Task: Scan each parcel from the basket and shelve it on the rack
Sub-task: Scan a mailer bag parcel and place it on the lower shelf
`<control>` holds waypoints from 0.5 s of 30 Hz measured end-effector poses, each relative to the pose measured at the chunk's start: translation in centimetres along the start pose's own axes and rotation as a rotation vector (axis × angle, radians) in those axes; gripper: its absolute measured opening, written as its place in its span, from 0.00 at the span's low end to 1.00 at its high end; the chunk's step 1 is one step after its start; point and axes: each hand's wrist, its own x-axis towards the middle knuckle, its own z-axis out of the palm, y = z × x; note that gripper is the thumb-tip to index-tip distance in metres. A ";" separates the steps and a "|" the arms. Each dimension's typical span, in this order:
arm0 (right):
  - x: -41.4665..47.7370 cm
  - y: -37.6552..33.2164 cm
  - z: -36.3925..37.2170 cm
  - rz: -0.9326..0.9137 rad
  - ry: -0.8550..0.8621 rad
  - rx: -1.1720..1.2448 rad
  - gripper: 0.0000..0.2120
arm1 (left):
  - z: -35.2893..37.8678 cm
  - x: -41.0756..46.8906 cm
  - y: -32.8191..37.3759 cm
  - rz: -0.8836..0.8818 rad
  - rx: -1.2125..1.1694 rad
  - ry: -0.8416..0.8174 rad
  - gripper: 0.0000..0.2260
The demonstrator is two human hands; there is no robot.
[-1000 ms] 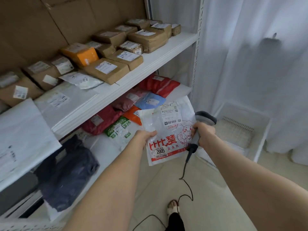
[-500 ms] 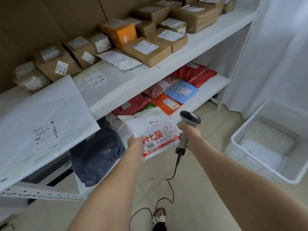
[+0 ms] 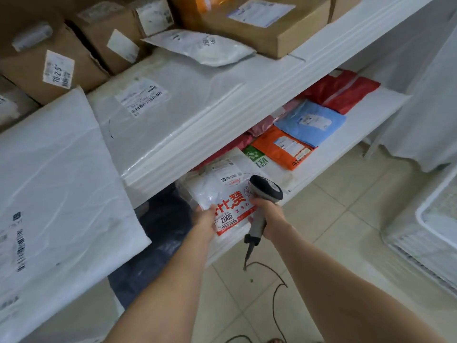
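We start at the fingers of the left hand (image 3: 205, 219): they curl round the near left edge of the white parcel (image 3: 223, 196), thumb on its printed face beside the red band marked 2005. The right hand (image 3: 269, 216) is wrapped tight round the grey handle of the scanner (image 3: 262, 201), whose dark head sits over the parcel's right side; whether those fingers also catch the parcel's edge we cannot tell. A black cable (image 3: 274, 276) trails from the handle down to the tiled floor. The parcel lies at the near front of the rack's lower shelf (image 3: 358, 129), partly tucked under the upper shelf (image 3: 222, 115) — we cannot tell if it rests on the board or is held just above it. Left of it slumps a dark bag (image 3: 158, 231); farther right lie a green-printed mailer (image 3: 254, 157), an orange one (image 3: 277, 144), a blue one (image 3: 309, 120) and red ones (image 3: 346, 90). At the far right edge stands the white basket (image 3: 420, 211), well apart from both hands.
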 end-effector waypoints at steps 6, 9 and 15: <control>6.8 2.5 1.3 -0.087 0.044 -0.064 0.08 | 0.3 7.1 -1.8 0.046 0.102 0.067 0.03; 9.4 4.0 1.5 -0.111 0.067 -0.119 0.09 | 0.4 9.3 -2.7 0.077 0.147 0.119 0.05; 12.2 6.4 1.0 -0.012 0.071 -0.258 0.07 | 1.7 11.3 -3.6 0.161 0.415 0.187 0.18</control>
